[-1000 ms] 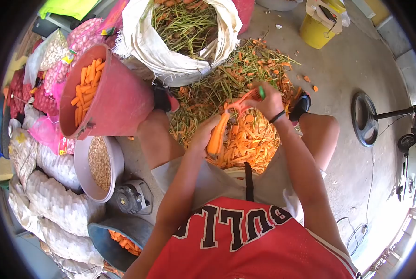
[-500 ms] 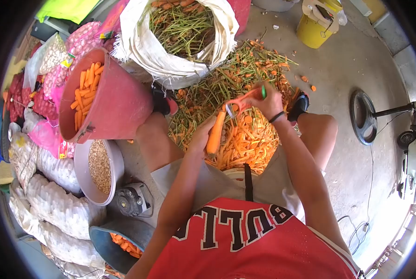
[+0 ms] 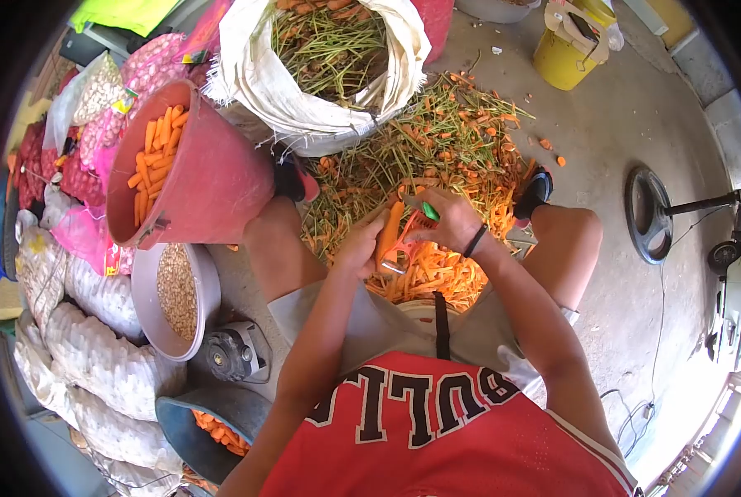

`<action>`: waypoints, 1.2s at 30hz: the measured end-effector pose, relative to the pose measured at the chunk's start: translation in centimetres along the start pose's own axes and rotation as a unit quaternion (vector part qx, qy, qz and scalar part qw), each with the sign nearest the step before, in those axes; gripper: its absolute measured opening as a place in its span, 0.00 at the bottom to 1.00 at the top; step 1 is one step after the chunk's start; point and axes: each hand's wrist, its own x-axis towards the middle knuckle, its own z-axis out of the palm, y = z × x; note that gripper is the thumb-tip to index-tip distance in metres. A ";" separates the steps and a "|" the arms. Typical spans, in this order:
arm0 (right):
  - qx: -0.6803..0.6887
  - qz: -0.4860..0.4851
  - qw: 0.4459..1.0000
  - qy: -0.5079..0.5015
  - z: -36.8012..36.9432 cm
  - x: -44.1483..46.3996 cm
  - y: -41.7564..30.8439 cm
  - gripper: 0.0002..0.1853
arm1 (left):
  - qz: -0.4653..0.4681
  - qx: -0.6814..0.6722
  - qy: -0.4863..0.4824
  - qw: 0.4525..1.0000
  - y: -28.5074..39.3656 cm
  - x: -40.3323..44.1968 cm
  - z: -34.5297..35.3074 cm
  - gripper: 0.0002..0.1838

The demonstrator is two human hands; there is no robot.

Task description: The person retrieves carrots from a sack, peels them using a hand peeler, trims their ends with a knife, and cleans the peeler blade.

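Observation:
My left hand is closed round a carrot, which points away from me. In my right hand is a red-orange peeler with a metal blade; its head lies against the near end of the carrot. A green item shows at my right fingers, and I cannot tell whether it belongs to the peeler or is a knife handle. Below both hands, a heap of orange carrot peelings lies between my knees. Carrot tops and cut ends are spread on the floor beyond.
On the left, a red bucket holds peeled carrots, near a basin of pale pieces. A blue-grey bucket of carrots stands nearer. A white sack of greens is ahead. A yellow bucket stands at the far right.
The peeler has moved from the carrot's far end down to its near end as my right hand came closer to me. My left hand still holds the carrot, now more upright in view.

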 end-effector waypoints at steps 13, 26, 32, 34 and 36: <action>0.064 0.191 0.979 0.045 -2.1 1.4 3.7 0.35 | -0.056 -0.026 0.044 0.997 0.6 0.0 -1.1 0.22; 0.031 0.008 0.998 0.054 -0.6 1.4 0.8 0.33 | 0.022 0.042 0.032 0.998 0.2 -0.7 1.5 0.25; -0.022 0.114 0.980 0.162 -2.9 2.6 6.0 0.33 | 0.009 0.099 0.000 0.995 0.5 -0.8 0.5 0.25; 0.023 0.119 0.981 0.153 -3.1 2.5 5.2 0.33 | 0.022 0.037 -0.002 0.999 0.3 -0.6 0.4 0.24; 0.113 0.135 0.981 0.084 -2.1 1.6 2.2 0.33 | 0.029 0.020 -0.004 0.999 0.5 -0.2 0.4 0.23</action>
